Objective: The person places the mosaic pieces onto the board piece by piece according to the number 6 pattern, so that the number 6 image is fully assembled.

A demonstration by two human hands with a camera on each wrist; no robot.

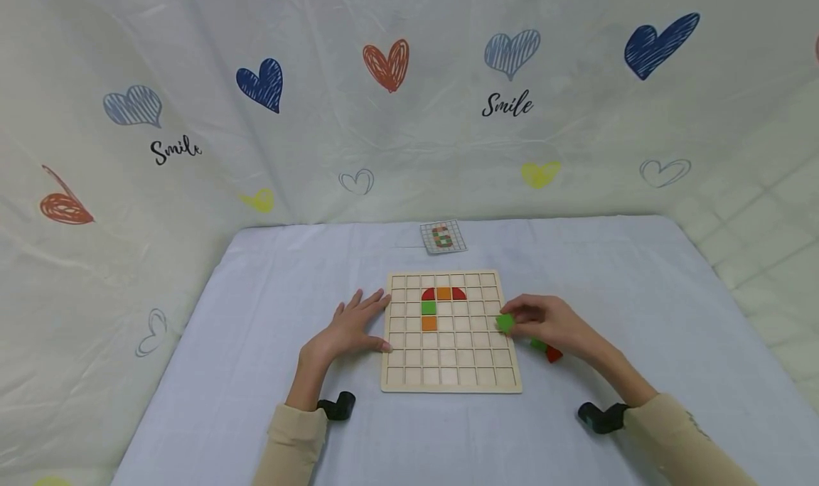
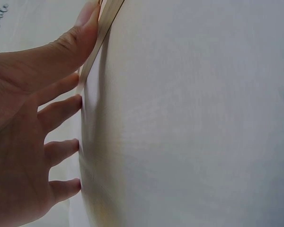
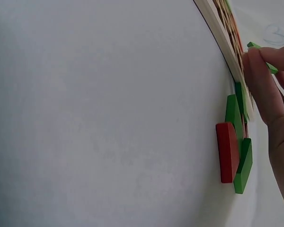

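A wooden grid board (image 1: pixel 448 358) lies on the table. In its upper part sit a red rounded tile (image 1: pixel 428 295), an orange square tile (image 1: pixel 443 293), another red rounded tile (image 1: pixel 458 294), a green square tile (image 1: pixel 429 308) and a second orange tile (image 1: pixel 429 323). My left hand (image 1: pixel 348 331) rests at the board's left edge, its fingers spread and the thumb touching the rim. Above the board's right edge, my right hand (image 1: pixel 547 321) pinches a green tile (image 1: pixel 505 322) between thumb and fingers.
Several loose green and red tiles lie right of the board, partly hidden under my right hand; a red block (image 3: pixel 227 152) and a green block (image 3: pixel 244 166) show in the right wrist view. Behind the board lies a pattern card (image 1: pixel 443 237). A printed curtain (image 1: pixel 448 131) hangs at the back.
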